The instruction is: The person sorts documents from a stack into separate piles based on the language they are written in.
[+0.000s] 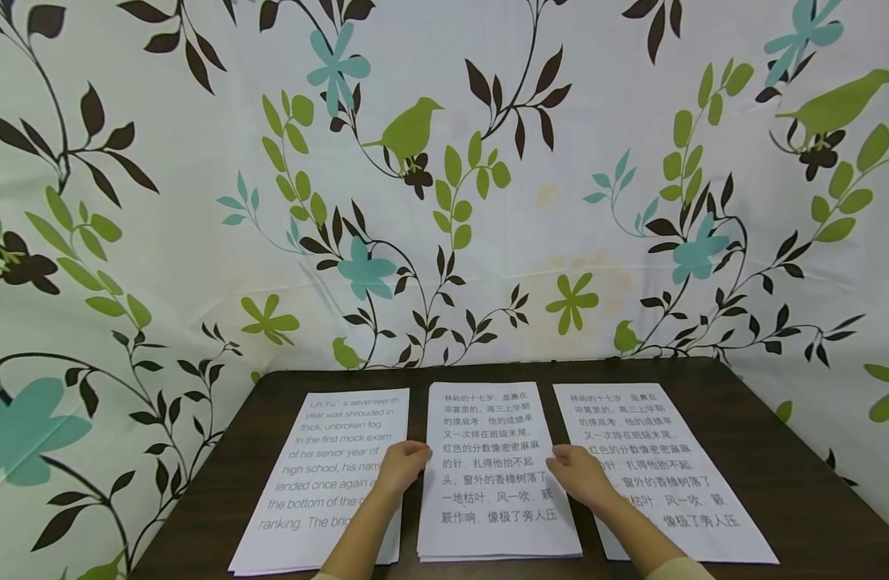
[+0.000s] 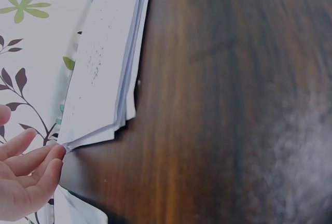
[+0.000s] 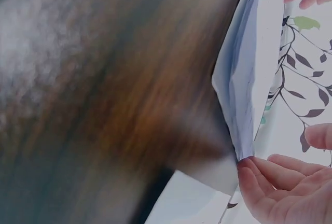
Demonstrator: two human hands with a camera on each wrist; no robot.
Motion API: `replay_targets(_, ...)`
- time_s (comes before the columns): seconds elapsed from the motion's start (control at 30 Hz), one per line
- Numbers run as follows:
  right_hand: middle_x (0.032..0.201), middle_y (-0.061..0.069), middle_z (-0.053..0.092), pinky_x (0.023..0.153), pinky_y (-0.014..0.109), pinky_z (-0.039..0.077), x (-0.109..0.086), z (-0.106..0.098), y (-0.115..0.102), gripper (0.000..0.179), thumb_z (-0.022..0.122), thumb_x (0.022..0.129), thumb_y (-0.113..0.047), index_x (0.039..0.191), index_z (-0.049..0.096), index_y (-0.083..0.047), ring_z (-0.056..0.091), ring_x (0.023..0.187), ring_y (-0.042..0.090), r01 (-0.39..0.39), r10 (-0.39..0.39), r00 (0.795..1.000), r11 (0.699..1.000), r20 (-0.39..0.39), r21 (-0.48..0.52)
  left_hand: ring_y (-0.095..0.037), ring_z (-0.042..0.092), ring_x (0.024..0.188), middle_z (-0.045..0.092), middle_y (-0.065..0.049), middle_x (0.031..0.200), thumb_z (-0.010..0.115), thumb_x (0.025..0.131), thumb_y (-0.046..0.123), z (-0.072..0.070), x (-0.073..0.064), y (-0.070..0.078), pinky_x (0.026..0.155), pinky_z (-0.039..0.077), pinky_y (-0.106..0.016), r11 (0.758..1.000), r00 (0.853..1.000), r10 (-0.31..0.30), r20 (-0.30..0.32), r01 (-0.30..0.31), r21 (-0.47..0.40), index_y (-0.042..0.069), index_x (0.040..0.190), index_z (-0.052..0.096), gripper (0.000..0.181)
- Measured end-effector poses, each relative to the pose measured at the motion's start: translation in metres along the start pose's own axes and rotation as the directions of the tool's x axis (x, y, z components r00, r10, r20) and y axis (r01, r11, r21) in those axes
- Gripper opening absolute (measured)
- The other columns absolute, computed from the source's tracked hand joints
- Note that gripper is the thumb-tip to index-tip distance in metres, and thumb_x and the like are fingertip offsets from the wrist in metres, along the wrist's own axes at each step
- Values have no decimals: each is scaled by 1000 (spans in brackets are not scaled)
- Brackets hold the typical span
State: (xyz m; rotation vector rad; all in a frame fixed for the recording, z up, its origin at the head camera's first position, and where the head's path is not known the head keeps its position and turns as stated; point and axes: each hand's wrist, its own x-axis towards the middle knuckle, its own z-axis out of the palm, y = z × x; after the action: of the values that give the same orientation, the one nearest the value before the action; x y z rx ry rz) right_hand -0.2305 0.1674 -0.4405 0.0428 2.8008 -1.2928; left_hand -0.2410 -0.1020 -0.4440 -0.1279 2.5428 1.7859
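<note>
A middle stack of printed paper sheets (image 1: 481,475) lies between both hands in the head view. My left hand (image 1: 404,467) touches its left edge and my right hand (image 1: 578,475) its right edge. In the left wrist view, the left hand (image 2: 26,180) has its fingertips against a corner of the stacked sheets (image 2: 104,63), whose edges are slightly uneven. The right wrist view shows the right hand (image 3: 290,187) with fingertips at the sheets' edge (image 3: 244,105) and the thumb apart from the paper.
A stack of English-printed sheets (image 1: 321,483) lies on the left, partly behind the left forearm. Sheets with Chinese print (image 1: 705,515) lie on the right, partly under the right forearm. All rest on a dark wooden table (image 1: 220,467) before a patterned cloth (image 1: 444,322).
</note>
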Motion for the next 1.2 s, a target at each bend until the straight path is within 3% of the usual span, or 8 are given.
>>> replay_targets(0.13,100,27,54,72,42,46,-1,1,-2,37,49,82,-12,109,48,14,52,92,38,21,-20,999,1000,-29,8,-22,53,73,57,-10,81,52,80,12,2,0,1,66,45,-36,1000,1000,15,-17,-15,6,-9,96,57,27)
replay_targets(0.27,95,22,57,68,38,48,-1,2,-3,36,52,80,-10,108,49,12,56,85,32,9,0,995,995,-96,94,-29,55,81,56,-16,91,51,81,9,4,0,1,69,47,-38,995,999,29,-23,-31,-96,-12,103,51,31)
replay_targets(0.43,83,12,59,62,32,48,0,4,0,40,53,78,-6,112,44,12,57,69,20,-57,80,992,975,-102,214,-32,55,85,53,-23,97,52,80,7,10,2,-7,68,49,-36,979,999,-20,-26,14,-203,-15,112,43,39)
replay_targets(0.73,76,10,55,57,29,45,2,11,8,29,51,76,-1,101,50,14,53,64,18,-159,183,981,949,-65,271,-22,56,71,56,-16,85,56,78,6,13,5,-17,59,49,-33,987,1000,-16,-24,12,-159,-12,97,54,27)
replay_targets(0.97,86,13,55,61,30,48,2,11,9,35,51,79,-3,109,45,13,56,72,20,-261,269,962,854,48,450,-28,54,82,56,-18,93,54,79,6,11,4,-14,67,48,-37,994,998,-6,-70,-1,-112,-12,100,54,28)
replay_targets(1.07,88,13,55,62,31,48,1,9,8,38,50,80,-5,112,43,13,56,74,21,-267,267,961,835,70,481,-27,55,81,56,-15,90,54,79,6,9,5,-13,68,47,-37,995,997,5,-78,-12,-94,-11,100,54,27)
replay_targets(1.2,90,14,55,63,32,47,0,9,6,39,50,81,-5,114,42,13,55,76,21,-258,258,964,831,71,492,-23,55,76,57,-12,85,54,78,5,11,9,-14,64,47,-35,996,997,-9,-71,2,-90,-10,100,54,27)
